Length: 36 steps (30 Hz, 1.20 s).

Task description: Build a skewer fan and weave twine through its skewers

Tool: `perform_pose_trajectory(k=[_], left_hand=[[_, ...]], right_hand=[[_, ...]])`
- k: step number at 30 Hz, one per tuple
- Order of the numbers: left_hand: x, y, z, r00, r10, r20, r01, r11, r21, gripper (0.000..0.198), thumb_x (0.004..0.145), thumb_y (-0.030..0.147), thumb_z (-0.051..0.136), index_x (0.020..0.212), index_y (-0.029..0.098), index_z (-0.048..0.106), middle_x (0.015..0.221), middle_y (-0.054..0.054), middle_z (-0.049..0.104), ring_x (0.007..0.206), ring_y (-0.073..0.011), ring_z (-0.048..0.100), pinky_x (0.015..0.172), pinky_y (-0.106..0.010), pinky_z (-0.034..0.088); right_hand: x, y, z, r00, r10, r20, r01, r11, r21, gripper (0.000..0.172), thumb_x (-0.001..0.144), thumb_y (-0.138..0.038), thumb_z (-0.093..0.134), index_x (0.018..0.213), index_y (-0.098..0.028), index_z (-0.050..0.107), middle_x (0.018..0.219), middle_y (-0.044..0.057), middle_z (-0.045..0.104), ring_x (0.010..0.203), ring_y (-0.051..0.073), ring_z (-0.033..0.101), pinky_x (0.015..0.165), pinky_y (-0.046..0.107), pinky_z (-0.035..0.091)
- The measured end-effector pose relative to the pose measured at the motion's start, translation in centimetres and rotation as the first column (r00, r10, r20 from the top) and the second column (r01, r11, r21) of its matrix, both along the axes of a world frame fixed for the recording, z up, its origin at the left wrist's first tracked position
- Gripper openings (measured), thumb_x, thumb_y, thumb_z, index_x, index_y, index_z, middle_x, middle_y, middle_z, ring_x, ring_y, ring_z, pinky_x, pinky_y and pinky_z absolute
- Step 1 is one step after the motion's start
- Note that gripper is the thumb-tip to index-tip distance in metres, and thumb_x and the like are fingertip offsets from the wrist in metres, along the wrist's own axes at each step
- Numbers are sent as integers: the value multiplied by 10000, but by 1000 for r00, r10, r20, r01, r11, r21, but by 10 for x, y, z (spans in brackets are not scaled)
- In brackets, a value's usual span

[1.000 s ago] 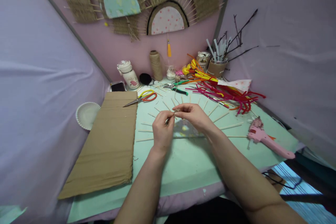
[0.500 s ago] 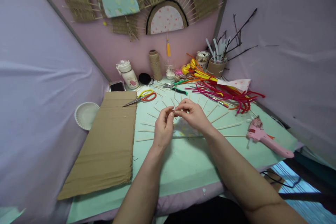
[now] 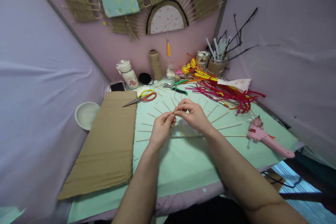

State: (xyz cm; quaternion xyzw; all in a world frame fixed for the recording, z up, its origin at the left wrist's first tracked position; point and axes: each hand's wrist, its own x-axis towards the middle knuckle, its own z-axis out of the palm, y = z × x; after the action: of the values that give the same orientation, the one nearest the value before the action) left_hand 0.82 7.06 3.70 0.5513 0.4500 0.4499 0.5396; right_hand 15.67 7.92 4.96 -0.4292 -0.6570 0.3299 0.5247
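Observation:
A half-round panel (image 3: 187, 132) with faintly patterned fabric lies on the table, thin wooden sticks (image 3: 229, 126) fanning out from its curved edge. Over its upper left part, both hands meet fingertip to fingertip. My left hand (image 3: 161, 127) is closed, thumb against the fingers. My right hand (image 3: 193, 114) pinches at the same spot from the right. A thin strand of twine (image 3: 175, 93) runs from behind the fingers toward the back of the table. The bit between the fingertips is small and mostly covered, apparently that twine.
Cardboard (image 3: 105, 140) and scissors (image 3: 141, 98) lie left, beside a paper plate (image 3: 87, 115). Behind stand a bottle (image 3: 128, 74) and a twine spool (image 3: 155, 65), with pliers (image 3: 178, 90) in front. Pipe cleaners (image 3: 231, 96) and a pink glue gun (image 3: 267, 140) are at right.
My left hand has turned and dropped slightly leftward, its fingers now curled in more below the meeting point. My right hand has barely moved.

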Motion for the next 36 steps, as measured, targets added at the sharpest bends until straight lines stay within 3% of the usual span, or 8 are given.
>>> perform_pose_trajectory(k=[3,8,13,18,23,30,36], left_hand=[[-2,1,1,998,-12,-57,15,999,48,183,806,316,556,774,170,662,628,10,542,593,-113,473,576,-228,370],[-3,1,2,988,74,-137,-48,982,184,187,818,284,524,684,192,618,601,15,534,598,-128,481,585,-237,374],[-2,0,0,983,163,-86,-141,966,217,194,830,294,520,705,190,625,607,16,534,605,-128,484,593,-239,371],[-1,-1,3,979,204,-18,-195,958,212,185,842,315,525,749,188,623,622,15,520,611,-125,470,592,-238,371],[0,-3,4,983,181,15,-180,962,203,196,828,340,552,739,184,632,632,13,531,613,-120,477,595,-236,376],[2,1,-3,966,161,201,-183,979,96,231,787,405,618,769,176,642,614,22,509,576,-101,446,557,-226,359],[6,1,3,901,100,421,-98,995,-26,326,705,439,714,629,159,567,605,18,478,565,-83,415,542,-212,348]], right_hand=[[0,0,0,1000,22,-11,-23,999,-46,69,750,-170,664,728,-196,725,752,9,589,724,138,543,679,284,410],[-1,-1,0,997,64,-36,-66,994,-83,75,768,-196,640,748,-190,711,769,14,617,733,142,554,687,282,419],[-4,-1,-1,992,89,-88,-97,991,-91,202,761,-208,646,961,-192,676,809,9,614,735,138,548,691,278,434],[-7,-5,1,996,-5,-86,14,995,97,191,774,-224,672,956,-209,615,864,21,581,769,148,539,732,301,447],[-11,-10,3,996,-92,-8,90,949,302,98,831,-215,616,925,-227,641,928,51,567,815,165,555,758,331,471],[-12,-11,2,988,-135,74,94,909,405,90,857,-188,582,837,-231,658,853,57,599,860,190,580,777,350,483],[-14,-12,2,988,-137,73,92,897,431,87,853,-176,582,840,-225,653,848,59,604,850,191,578,781,358,483]])
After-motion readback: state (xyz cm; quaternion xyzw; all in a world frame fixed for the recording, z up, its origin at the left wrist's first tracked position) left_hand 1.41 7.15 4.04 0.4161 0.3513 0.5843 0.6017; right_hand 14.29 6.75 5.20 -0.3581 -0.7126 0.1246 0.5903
